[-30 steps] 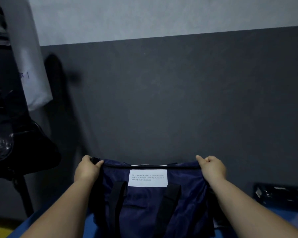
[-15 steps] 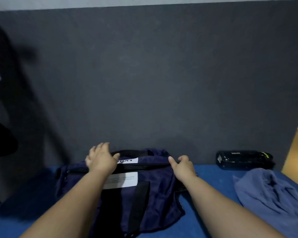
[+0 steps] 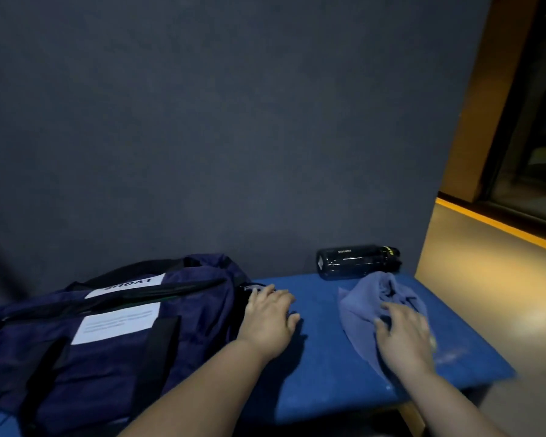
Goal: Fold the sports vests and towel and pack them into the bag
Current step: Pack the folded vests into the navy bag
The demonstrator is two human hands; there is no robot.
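Navy-blue fabric duffel bag (image 3: 114, 357): plain dark cloth with black webbing straps (image 3: 158, 348) and white rectangular labels (image 3: 117, 323) printed in dark lettering. Crumpled slate-blue towel (image 3: 369, 298), under my right hand (image 3: 402, 339): one flat colour throughout, paler than the bag. Royal-blue bench top (image 3: 328, 351), under my left hand (image 3: 270, 320): bright and even, with whitish scuffs towards its right end. Smoky near-black bottle (image 3: 356, 261): small white lettering, a yellow-green mark at the cap end. Felt wall panel (image 3: 234, 121): uniform dark grey-blue. Smooth floor (image 3: 486, 279): tan, edged by a yellow stripe (image 3: 501, 224).
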